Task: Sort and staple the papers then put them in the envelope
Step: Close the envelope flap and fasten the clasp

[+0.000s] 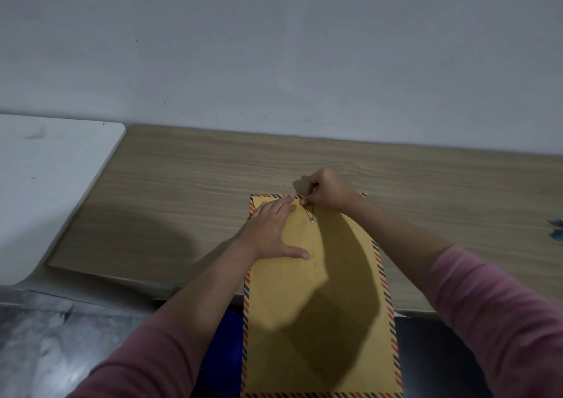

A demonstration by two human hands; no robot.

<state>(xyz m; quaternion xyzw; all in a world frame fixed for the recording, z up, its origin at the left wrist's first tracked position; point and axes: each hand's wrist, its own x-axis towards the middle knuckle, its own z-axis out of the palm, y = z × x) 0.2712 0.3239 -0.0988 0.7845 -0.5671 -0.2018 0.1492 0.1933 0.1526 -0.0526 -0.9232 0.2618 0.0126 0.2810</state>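
Observation:
A large brown envelope (316, 306) with a red and blue striped border lies lengthwise on the wooden table (182, 202), its near end hanging over the table's front edge. My left hand (274, 230) presses flat on the envelope's upper left part, fingers spread. My right hand (326, 189) sits at the far top edge, its fingertips pinched on the thin closure string (308, 212) that runs down to a small round fastener (311, 220). No papers or stapler are visible.
A white tabletop (45, 190) adjoins the wooden one on the left. A small blue object (556, 230) lies at the far right edge. A grey wall rises behind the table. A blue item (225, 336) shows below the table edge.

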